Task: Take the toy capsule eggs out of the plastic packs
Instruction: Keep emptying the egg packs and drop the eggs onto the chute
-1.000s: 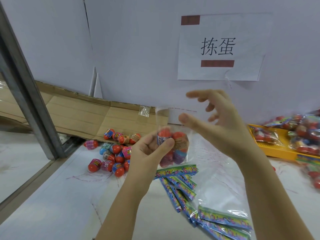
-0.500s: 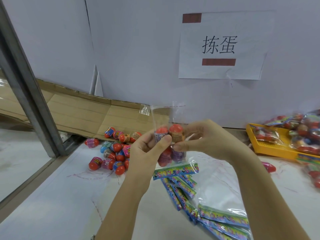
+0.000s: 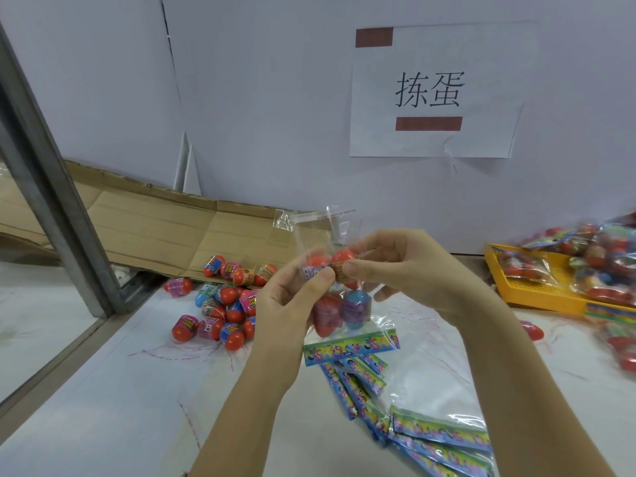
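Clear plastic pack (image 3: pixel 344 304) held at centre, eggs inside; left hand (image 3: pixel 289 306) fingers (image 3: pixel 318 278) pinched its side, right hand (image 3: pixel 416 270) fingers (image 3: pixel 354 268) gripped top egg (image 3: pixel 342 257). Loose eggs (image 3: pixel 220 308) heaped at 9 o'clock, emptied packs (image 3: pixel 440 438) at 5 o'clock; full packs (image 3: pixel 599 266) in yellow tray (image 3: pixel 530 297) at 3 o'clock, many left

left hand (image 3: pixel 289 297) + right hand (image 3: pixel 409 270) — pinch plastic pack (image 3: pixel 339 301) | loose eggs (image 3: pixel 223 304) — left, on table (image 3: pixel 103 407)

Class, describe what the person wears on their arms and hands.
Nothing shows. The left hand and right hand are bare: no gloves, rings or watch. The left forearm and right forearm carry no sleeve within the frame.
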